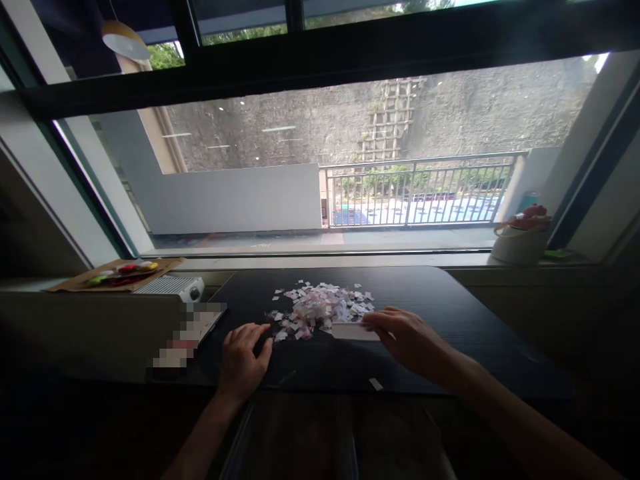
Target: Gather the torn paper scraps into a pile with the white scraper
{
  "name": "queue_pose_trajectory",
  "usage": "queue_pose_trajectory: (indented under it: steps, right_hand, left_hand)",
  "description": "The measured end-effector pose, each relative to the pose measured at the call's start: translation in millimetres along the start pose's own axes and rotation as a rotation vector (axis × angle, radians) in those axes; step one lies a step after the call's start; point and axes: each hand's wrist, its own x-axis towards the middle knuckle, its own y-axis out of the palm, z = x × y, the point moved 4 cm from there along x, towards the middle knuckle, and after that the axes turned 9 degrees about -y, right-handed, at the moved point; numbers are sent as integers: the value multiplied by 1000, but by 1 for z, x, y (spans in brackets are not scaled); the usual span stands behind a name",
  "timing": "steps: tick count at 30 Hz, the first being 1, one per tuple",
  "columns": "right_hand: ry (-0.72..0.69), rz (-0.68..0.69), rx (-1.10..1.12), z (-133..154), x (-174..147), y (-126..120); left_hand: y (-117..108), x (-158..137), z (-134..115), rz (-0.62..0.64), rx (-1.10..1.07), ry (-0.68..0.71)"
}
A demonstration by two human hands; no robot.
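A heap of small white and pinkish paper scraps lies on the dark table, with loose pieces scattered around it. My right hand grips a flat white strip by its right end, its long edge lying along the near side of the heap. What the strip is made of I cannot make out. Left of the heap, my left hand rests at the table with fingers curved and the thumb apart, holding nothing. A single scrap lies near the table's front edge.
A partly blurred flat item lies at the table's left side. Beyond it are a white slotted device and a brown board with colourful pieces. A white pot stands on the right windowsill. Something like a clear bin shows dimly below the front edge.
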Motion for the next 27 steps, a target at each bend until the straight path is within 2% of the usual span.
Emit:
queue_pose_trajectory:
  steps: [3,5,9,12,14,21,27]
  right_hand:
    - [48,47,37,-9,-26,-21]
    - [55,28,46,-12,-30,-28]
    - [12,-65,48,-9,-8,-13]
    - [-33,-83,12,-4,11,7]
    - [-30,-77,2,-4,11,12]
    - [34,-41,73,-7,-12,-6]
    - [59,-92,160,-17,-2,3]
  left_hand:
    - [-2,0,-3,-3,-3,-1]
    - [-2,-1,-5,-6,0,4]
    - [-1,-2,-5,-14,11,20]
    - [-1,-2,-3,-19,19,24]
    - [-1,-2,-3,-23,24,28]
    - [-1,-1,-5,-4,36,32]
    - [-1,-2,-6,19,46,14]
